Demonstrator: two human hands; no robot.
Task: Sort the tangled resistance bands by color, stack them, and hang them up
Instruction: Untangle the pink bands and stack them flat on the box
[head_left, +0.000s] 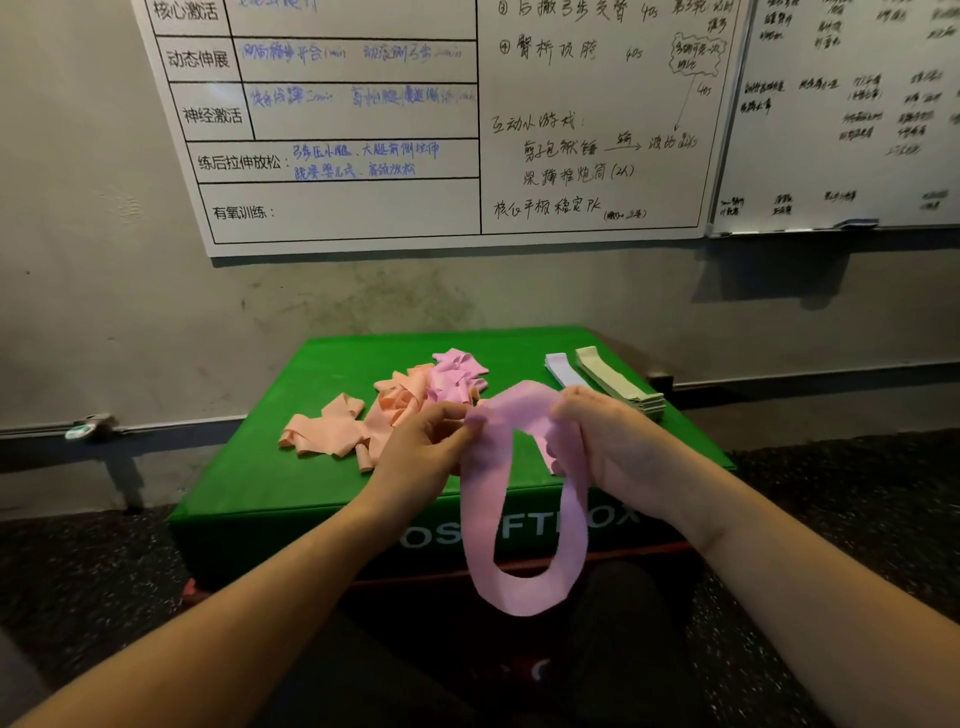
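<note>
left hand and right hand – both pinch the pink band over the green box's front edge | orange pile in the middle | neat stacks – back right corner

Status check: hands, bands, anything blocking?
Left hand and right hand both grip one pink band. Peach and pink tangle unsorted on green box. Nothing blocking.

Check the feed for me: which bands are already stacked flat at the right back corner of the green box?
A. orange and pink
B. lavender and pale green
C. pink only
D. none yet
B: the lavender stack and pale green stack lie flat side by side there, while orange bands and pink bands remain tangled mid-box.
</note>
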